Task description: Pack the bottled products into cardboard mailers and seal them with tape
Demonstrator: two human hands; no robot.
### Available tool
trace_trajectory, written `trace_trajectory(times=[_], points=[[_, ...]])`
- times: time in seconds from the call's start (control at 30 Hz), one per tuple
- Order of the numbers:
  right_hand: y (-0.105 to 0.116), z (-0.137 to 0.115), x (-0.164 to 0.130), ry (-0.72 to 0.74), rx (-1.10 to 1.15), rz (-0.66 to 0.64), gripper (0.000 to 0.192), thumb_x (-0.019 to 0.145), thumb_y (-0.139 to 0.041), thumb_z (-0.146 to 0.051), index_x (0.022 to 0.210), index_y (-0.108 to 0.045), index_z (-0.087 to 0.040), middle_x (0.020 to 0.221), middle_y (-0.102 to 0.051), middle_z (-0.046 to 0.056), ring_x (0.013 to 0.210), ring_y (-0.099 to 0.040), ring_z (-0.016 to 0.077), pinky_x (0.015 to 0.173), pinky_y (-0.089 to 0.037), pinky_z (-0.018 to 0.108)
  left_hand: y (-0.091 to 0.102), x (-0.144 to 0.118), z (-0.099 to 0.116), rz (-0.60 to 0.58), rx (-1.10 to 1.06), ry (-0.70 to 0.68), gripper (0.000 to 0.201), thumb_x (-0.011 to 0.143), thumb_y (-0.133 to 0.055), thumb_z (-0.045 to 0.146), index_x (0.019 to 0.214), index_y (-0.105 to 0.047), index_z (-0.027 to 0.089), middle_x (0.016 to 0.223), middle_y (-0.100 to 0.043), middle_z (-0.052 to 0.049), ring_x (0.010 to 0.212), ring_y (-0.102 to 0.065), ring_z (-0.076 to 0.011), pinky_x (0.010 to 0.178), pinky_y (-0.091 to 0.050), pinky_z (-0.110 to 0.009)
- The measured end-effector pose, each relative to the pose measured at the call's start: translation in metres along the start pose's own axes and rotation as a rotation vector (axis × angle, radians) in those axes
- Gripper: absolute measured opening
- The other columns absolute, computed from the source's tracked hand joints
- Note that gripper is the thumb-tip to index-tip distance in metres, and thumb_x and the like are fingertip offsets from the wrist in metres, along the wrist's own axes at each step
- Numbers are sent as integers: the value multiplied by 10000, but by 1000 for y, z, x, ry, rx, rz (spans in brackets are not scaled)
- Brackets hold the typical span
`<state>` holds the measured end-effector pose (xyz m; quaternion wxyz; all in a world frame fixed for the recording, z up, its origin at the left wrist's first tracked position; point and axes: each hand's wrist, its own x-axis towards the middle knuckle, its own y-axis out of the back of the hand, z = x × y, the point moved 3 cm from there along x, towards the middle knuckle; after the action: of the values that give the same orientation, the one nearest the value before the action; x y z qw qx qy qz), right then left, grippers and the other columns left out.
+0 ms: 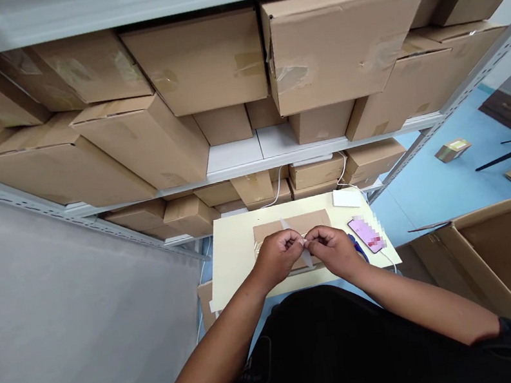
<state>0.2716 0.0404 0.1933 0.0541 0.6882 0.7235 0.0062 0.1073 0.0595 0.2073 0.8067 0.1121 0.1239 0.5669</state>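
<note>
From the head view, my left hand (280, 254) and right hand (334, 247) meet over a flat brown cardboard piece (291, 228) on the small cream table (233, 267). The fingers of both pinch a thin pale strip (306, 253) between them. A phone (366, 233) lies just right, under shelves of boxes (338, 40).

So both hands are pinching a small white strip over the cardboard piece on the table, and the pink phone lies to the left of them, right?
Not quite: in the head view the pink phone lies right of the hands. The left hand and right hand do pinch the small white strip over the cardboard piece.
</note>
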Motion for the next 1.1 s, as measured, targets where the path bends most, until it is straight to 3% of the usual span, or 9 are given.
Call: trace_trajectory(times=[0.33, 0.5, 0.67, 0.77, 0.9, 1.0, 1.1], points=[[-12, 9, 19, -118, 76, -22, 165, 753, -695, -367, 689, -650, -221, 601, -608, -21, 591, -538, 150, 597, -434, 285, 18, -8, -33, 98, 48, 89, 160, 826, -595, 302, 727, -649, 189, 652, -580, 38, 618, -487, -122, 587, -362, -238], [-22, 10, 28, -118, 89, -48, 172, 754, -714, -374, 702, -655, -220, 617, -635, -8, 621, -581, 166, 624, -465, 295, 47, -34, -76, 203, 18, 177, 143, 787, -595, 315, 734, -642, 191, 673, -597, 34, 642, -516, -126, 621, -384, -232], [-38, 10, 34, -103, 60, -96, 174, 768, -712, -374, 712, -669, -215, 616, -615, -14, 601, -546, 151, 588, -435, 281, 98, -87, -151, 339, 98, 335, 162, 738, -573, 340, 722, -637, 193, 631, -578, 33, 602, -515, -133, 601, -378, -238], [-45, 7, 36, -96, 48, -122, 180, 773, -703, -380, 709, -667, -217, 595, -605, -16, 588, -540, 153, 576, -429, 281, 141, -125, -198, 389, 190, 453, 186, 727, -570, 370, 698, -622, 194, 617, -568, 34, 601, -517, -139, 607, -383, -240], [-48, 4, 40, -87, 48, -116, 177, 776, -698, -377, 708, -666, -216, 584, -606, -18, 579, -541, 151, 581, -430, 283, 203, -171, -256, 413, 445, 730, 191, 724, -602, 376, 657, -611, 198, 588, -597, 12, 638, -577, -177, 602, -371, -248], [-49, 6, 42, -89, 55, -116, 164, 782, -702, -360, 708, -667, -217, 577, -606, -24, 576, -539, 147, 591, -432, 280, 236, -193, -289, 420, 509, 936, 194, 716, -639, 397, 692, -643, 205, 627, -672, -39, 719, -661, -242, 637, -417, -277], [-52, 9, 42, -106, 88, -125, 155, 787, -709, -351, 719, -671, -218, 581, -606, -28, 574, -541, 145, 590, -438, 279, 250, -199, -307, 333, 534, 1096, 234, 717, -625, 418, 619, -614, 205, 611, -675, -88, 719, -689, -283, 648, -438, -308]])
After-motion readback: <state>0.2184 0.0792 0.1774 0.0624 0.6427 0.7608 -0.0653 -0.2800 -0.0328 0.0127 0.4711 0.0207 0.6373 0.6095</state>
